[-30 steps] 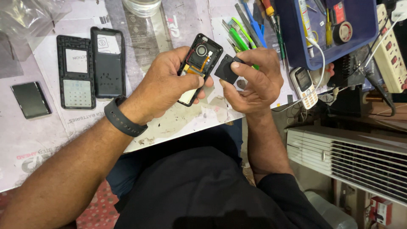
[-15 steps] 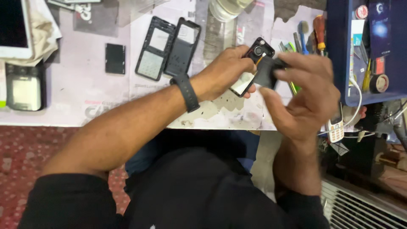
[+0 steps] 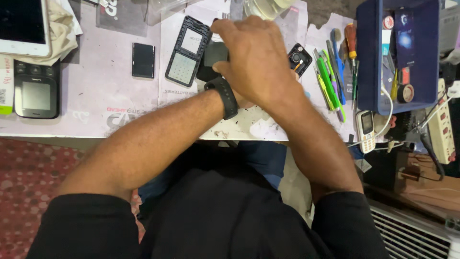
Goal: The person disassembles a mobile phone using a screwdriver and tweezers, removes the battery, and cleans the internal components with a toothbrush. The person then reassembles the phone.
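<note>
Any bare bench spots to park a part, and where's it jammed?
Bare paper shows between the dark handset and the small black panel, running down to the bench edge. Another patch lies by the left forearm's wristband. Crowded: the hand tools beside the blue tray, and around the keypad frame under the right hand.

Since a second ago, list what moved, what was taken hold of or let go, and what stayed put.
The right hand has crossed leftward over the left wrist and now covers the small black part it held. The left hand is hidden beneath it; the opened black phone body with round camera ring still shows at its right edge, grip unclear. The black keypad frame and flat black battery lie unmoved on the table.
</note>
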